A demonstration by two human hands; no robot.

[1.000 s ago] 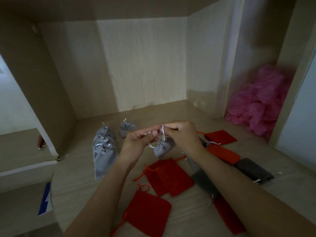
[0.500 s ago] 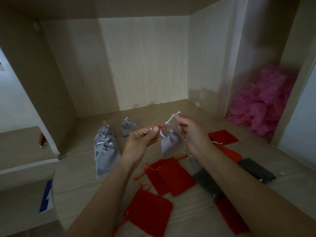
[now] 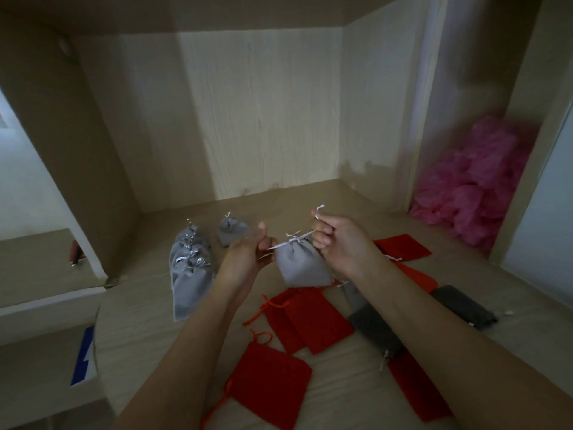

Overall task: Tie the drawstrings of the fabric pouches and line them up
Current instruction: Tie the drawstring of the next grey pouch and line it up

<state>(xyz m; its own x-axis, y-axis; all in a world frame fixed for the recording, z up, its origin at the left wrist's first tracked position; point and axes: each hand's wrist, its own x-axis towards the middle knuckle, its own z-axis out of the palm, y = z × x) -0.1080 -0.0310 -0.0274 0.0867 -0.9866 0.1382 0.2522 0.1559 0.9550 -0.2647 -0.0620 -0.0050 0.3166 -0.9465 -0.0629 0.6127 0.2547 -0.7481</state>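
Pouches of red fabric [image 3: 269, 386] lay flat and unfastened nearest the person on the wooden desk [image 3: 139, 305], one alone at the front and two overlapping [image 3: 307, 321] just beyond it. To their right a dark grey pouch [image 3: 375, 332] lay partly under the right forearm, with another dark grey one [image 3: 462, 307] further right.

Above these, both hands held a light grey pouch [image 3: 302, 268] off the desk. The left hand [image 3: 245, 256] had its fingers curled and its thumb raised, pinching one end of the silver drawstring [image 3: 297, 242]. The right hand [image 3: 341, 240] was clenched round the other end, a short tail of string poking out above its knuckles. The string ran taut between them across the gathered neck, and the pouch hung below, between the two hands.

Beyond the left hand, a row of tied grey pouches [image 3: 190, 268] lay overlapping, with a single tied grey pouch [image 3: 231, 232] just beside its far end. More red pouches [image 3: 403, 248] lay behind the right wrist. Farthest off, a pink crumpled heap [image 3: 477, 187] filled the right-hand recess.
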